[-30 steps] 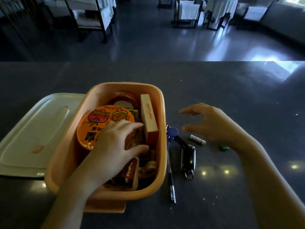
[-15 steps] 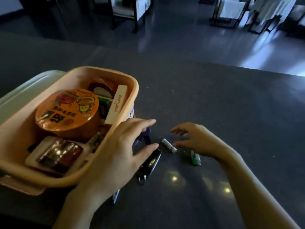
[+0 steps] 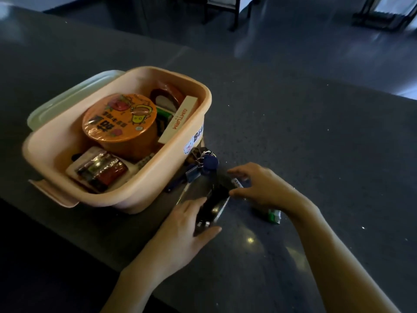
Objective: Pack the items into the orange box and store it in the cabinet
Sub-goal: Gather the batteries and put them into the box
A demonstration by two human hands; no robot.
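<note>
The orange box [image 3: 204,96] stands on the dark counter, holding an orange noodle cup [image 3: 119,118], a slim white carton [image 3: 178,120], a wrapped packet [image 3: 101,170] and a tape roll [image 3: 167,96]. Right of the box lies a black key fob [image 3: 215,203] with a blue tag [image 3: 211,163] and a binder clip [image 3: 193,174]. My left hand [image 3: 180,236] grips the fob's near end between thumb and fingers. My right hand [image 3: 261,187] pinches a small white tube [image 3: 237,182] on the counter. A small green item [image 3: 274,215] lies beside my right wrist.
The box's pale green lid [image 3: 67,93] lies flat behind the box at the left. A dark pen [image 3: 177,185] sticks out from under the keys against the box wall. The counter [image 3: 316,143] stretches right; chairs stand on the floor beyond.
My left hand left the box and came down onto the key fob. My right hand slid in and closed round the white tube. The view swung left and down.
</note>
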